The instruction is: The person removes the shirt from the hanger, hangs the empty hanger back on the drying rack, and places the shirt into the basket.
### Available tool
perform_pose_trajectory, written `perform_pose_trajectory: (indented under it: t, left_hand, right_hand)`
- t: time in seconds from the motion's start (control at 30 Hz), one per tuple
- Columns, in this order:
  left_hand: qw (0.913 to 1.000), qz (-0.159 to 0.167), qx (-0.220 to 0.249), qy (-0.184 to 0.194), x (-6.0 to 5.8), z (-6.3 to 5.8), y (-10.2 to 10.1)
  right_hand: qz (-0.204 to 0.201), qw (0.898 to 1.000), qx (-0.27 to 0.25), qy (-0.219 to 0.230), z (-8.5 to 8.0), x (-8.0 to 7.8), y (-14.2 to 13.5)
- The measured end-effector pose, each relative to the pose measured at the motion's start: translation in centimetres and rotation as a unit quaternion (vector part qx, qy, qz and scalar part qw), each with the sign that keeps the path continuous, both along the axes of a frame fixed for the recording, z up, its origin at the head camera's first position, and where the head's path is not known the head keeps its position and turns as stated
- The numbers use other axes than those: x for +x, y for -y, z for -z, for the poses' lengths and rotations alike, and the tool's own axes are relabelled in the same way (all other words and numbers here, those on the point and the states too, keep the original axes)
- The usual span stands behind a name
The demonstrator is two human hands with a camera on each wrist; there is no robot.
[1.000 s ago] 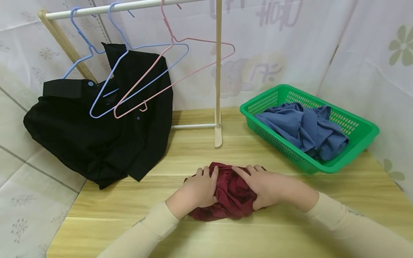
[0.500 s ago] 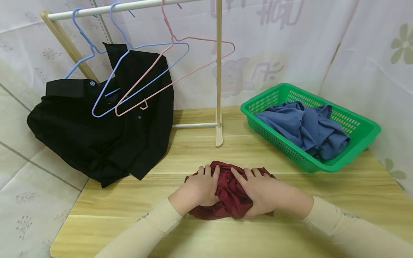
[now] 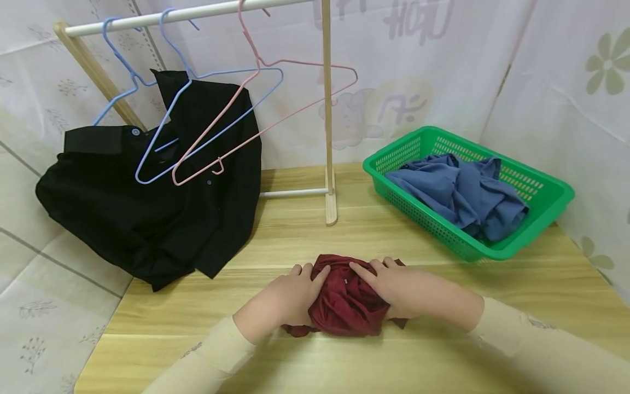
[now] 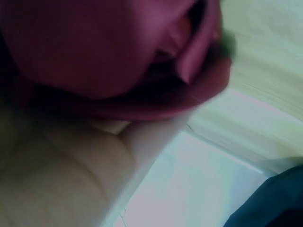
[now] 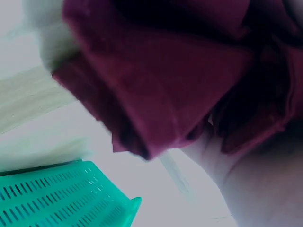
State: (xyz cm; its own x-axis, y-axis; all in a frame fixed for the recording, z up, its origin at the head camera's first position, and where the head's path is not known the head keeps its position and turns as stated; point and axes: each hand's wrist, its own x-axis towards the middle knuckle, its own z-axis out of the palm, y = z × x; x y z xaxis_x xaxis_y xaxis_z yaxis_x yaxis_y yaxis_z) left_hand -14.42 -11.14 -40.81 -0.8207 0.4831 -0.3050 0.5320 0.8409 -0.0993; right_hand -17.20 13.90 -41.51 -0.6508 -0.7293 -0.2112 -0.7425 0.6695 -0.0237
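A crumpled dark red garment (image 3: 346, 306) is bunched on the wooden table (image 3: 315, 361) in front of me, with a small pale spot showing in its folds. My left hand (image 3: 294, 295) grips its left side, fingers over the top. From the other side my right hand (image 3: 401, 287) holds it, index finger laid across the cloth and thumb hidden. In the left wrist view the red cloth (image 4: 99, 52) bulges above the palm (image 4: 61, 175). The right wrist view has loose folds of the red cloth (image 5: 161, 90) hanging by the hand.
A green basket (image 3: 546, 219) with a blue garment (image 3: 458, 186) in it stands back right. At back left is a clothes rack (image 3: 327, 109) carrying blue hangers (image 3: 221, 131), a pink hanger (image 3: 305, 106) and a black shirt (image 3: 147, 202) that spreads onto the table.
The left hand has slid a little left and down along the red garment. The bundle has been reshaped between the hands, its middle rounder and a flap showing at lower left.
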Motion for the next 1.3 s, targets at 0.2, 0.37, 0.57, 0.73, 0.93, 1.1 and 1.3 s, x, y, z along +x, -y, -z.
perform_pose_trajectory:
  t: [0.2, 0.37, 0.57, 0.73, 0.93, 1.1, 1.3]
  left_hand:
    - [0.9994, 0.014, 0.014, 0.027, -0.1, -0.4, 0.4]
    - [0.9987, 0.032, 0.015, 0.038, -0.6, -0.7, 0.6]
    - [0.9977, 0.056, 0.014, 0.036, -1.5, -2.0, 0.2]
    - [0.9975, 0.055, 0.028, 0.032, -3.3, -5.4, -0.4]
    - [0.9975, 0.065, 0.027, -0.005, -5.6, -9.8, -2.0]
    - [0.9880, 0.092, 0.005, -0.124, -8.2, -13.1, -4.8]
    - [0.9449, 0.153, 0.003, -0.289, -12.3, -14.8, -8.8]
  right_hand:
    - [-0.036, 0.999, 0.013, -0.036, 0.1, 0.1, -0.1]
    - [-0.051, 0.998, 0.012, -0.040, -0.1, -0.2, -0.1]
    - [-0.065, 0.997, -0.004, -0.037, -1.7, -0.5, -0.7]
    - [-0.045, 0.999, -0.011, -0.028, -5.3, -1.6, -1.6]
    - [0.016, 0.999, -0.007, -0.038, -9.7, -3.1, -3.3]
    - [0.100, 0.993, -0.016, -0.064, -12.8, -4.2, -5.5]
    - [0.143, 0.986, -0.028, -0.084, -14.1, -6.6, -9.6]
